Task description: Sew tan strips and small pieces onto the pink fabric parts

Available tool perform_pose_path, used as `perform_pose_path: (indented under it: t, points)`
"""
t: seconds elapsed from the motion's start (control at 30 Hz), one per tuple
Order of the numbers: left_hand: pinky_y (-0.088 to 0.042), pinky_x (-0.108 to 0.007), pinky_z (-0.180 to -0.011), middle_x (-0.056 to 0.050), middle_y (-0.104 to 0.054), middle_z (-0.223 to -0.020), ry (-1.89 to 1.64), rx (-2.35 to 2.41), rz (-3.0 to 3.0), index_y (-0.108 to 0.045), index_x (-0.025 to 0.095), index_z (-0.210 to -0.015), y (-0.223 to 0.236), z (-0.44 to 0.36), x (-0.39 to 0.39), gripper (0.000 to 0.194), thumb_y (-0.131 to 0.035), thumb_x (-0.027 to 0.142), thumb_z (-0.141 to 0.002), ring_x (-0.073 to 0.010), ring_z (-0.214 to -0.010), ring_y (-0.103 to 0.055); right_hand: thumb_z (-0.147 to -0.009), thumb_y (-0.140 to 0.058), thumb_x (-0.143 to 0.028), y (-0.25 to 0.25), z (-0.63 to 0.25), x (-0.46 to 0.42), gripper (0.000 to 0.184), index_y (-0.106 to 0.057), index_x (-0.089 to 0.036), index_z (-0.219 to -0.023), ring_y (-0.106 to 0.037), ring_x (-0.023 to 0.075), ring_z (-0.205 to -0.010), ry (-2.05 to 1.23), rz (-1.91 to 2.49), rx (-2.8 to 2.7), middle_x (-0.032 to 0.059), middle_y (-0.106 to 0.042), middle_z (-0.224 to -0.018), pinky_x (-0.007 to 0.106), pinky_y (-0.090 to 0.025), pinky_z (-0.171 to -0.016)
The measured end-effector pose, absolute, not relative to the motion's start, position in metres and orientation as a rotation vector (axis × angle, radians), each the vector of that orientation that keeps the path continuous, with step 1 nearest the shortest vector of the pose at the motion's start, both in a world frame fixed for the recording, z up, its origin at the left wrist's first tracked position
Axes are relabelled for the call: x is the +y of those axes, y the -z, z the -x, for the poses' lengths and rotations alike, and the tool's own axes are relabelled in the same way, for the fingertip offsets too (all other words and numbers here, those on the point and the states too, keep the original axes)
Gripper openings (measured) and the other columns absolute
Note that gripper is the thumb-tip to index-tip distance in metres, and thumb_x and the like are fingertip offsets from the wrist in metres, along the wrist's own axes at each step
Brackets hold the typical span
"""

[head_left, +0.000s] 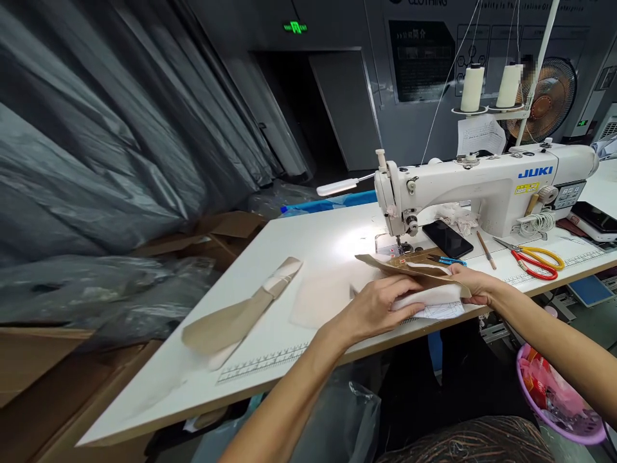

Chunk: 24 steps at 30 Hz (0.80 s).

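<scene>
At the lower right of centre, the left hand (pixel 383 305) and the right hand (pixel 475 285) hold a folded bundle of tan and white fabric (pixel 429 292) over the near edge of the white table (pixel 332 238). The left hand's fingers are closed on its left side, the thumb side tucked into the fold; the right hand grips the other end (how tightly, I cannot tell). A sheet with printed lines (pixel 441 310) shows under the bundle. Left of the hands, a long tan piece (pixel 241 315) lies slantwise on the table, a little blurred. Just beyond the bundle are blue snips (pixel 446 260), and to their right a brown stick (pixel 486 249) and scissors with one red and one yellow handle (pixel 535 258). A black phone (pixel 447 239) lies by the white sewing machine (pixel 463 186) (JUKI, in blue letters), which fills the right of the frame. Farther back, at the upper right, two cones of pale thread (pixel 472 89) stand on a rack before a round fan (pixel 549 99). A green exit sign (pixel 295 27) glows at the top centre, above a dark doorway (pixel 303 109).
</scene>
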State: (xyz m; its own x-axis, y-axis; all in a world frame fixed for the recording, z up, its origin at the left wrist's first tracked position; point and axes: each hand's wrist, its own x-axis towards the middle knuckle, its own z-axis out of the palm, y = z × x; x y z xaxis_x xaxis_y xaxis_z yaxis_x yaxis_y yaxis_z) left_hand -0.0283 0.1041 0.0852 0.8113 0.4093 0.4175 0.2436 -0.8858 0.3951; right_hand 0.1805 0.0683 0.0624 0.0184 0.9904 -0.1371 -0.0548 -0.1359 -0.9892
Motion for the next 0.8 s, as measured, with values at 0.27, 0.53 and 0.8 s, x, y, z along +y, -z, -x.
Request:
perform_pose_path:
  t: [0.27,0.53,0.8]
  points:
    - [-0.053,-0.029,-0.06,-0.011,-0.07,-0.085,-0.905,0.657,-2.963,-0.061,0.015,-0.107,-0.063,0.021,0.118,0.029,-0.045,0.012,-0.084,-0.022,-0.07,-0.068,-0.07,-0.076,-0.03,-0.082,-0.203,0.062,0.042,-0.069,-0.014,-0.108,-0.066,0.0224,-0.083,-0.913,1.571,-1.333,0.009,-0.071,-0.097,0.032,-0.054,-0.07]
    - [-0.053,-0.023,-0.057,-0.009,-0.071,-0.088,-1.239,0.655,-3.124,-0.058,0.014,-0.107,-0.076,-0.003,0.13,0.028,-0.038,0.008,-0.088,-0.0178,-0.071,-0.07,-0.088,-0.054,-0.022,-0.088,-0.219,0.046,0.034,-0.069,-0.026,-0.118,-0.053,0.0244,-0.126,-0.122,1.187,-1.715,0.0073,-0.064,-0.128,0.047,-0.04,-0.108]
    - [-0.047,-0.023,-0.054,-0.002,-0.067,-0.077,-1.51,0.998,-2.803,-0.055,0.017,-0.098,-0.139,0.034,0.133,0.019,-0.04,0.016,-0.087,-0.0144,-0.06,-0.061,-0.096,-0.039,-0.024,-0.068,-0.221,0.021,0.036,-0.066,-0.02,-0.12,-0.064,0.0244,-0.11,-0.152,1.169,-2.089,0.0105,-0.07,-0.115,0.046,-0.053,-0.094]
